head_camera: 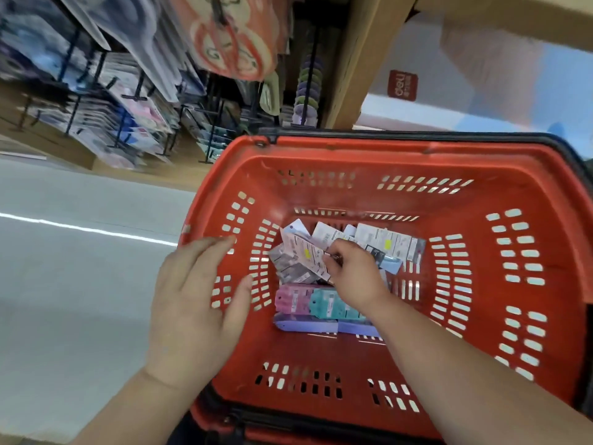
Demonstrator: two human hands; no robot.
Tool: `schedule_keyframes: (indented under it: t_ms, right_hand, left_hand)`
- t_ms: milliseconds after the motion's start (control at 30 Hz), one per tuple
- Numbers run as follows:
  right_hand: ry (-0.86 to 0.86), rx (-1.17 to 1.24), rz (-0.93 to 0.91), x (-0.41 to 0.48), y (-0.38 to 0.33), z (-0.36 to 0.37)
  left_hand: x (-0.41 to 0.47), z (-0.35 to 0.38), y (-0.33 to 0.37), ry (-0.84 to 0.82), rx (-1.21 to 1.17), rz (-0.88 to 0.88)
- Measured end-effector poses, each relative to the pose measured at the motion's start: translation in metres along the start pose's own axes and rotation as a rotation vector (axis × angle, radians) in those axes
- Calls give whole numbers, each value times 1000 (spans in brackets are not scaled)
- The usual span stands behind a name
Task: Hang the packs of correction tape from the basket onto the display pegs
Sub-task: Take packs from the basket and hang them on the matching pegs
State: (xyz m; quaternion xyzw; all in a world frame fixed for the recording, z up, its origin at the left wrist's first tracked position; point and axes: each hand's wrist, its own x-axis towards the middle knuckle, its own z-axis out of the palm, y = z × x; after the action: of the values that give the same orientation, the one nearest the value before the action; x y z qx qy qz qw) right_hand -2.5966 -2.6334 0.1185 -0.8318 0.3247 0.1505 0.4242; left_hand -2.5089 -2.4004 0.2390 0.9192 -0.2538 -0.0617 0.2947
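Observation:
A red plastic basket (481,162) stands on the floor in front of me. Several packs of correction tape (308,303) lie on its bottom, some pink, teal and purple, others showing white printed backs. My right hand (356,277) reaches down inside the basket and pinches one white-backed pack (309,255) at its edge, lifted slightly off the pile. Over the basket's left rim hovers my left hand (192,303) with spread, relaxed fingers, holding nothing. Display pegs (141,94) with hanging goods fill the rack at the upper left, blurred.
A wooden shelf upright (356,59) rises behind the basket. Grey floor (64,268) spreads to the left. The basket's black handles (449,136) lie folded along its rims. A pale box with a red logo (402,86) sits at the upper right.

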Motion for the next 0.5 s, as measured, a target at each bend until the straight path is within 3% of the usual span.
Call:
schedule_keyframes:
  t_ms: [67, 133, 200, 267, 367, 500]
  right_hand:
    - [90, 50, -82, -17, -11, -17]
    - [153, 100, -170, -34, -20, -32]
    - [171, 127, -265, -49, -28, -42]
    - [149, 108, -370, -59, -33, -45]
    - [45, 64, -475, -65, -26, -41]
    - [-232, 157, -261, -60, -14, -39]
  left_hand:
    - [2, 7, 27, -167, -271, -299]
    - [14, 20, 46, -389, -563, -710]
    - [26, 36, 58, -498, -860, -1023]
    - [36, 49, 63, -453, -1066, -1147]
    - [46, 68, 63, -301, -1138, -1238]
    - [48, 82, 49, -242, -995, -1268]
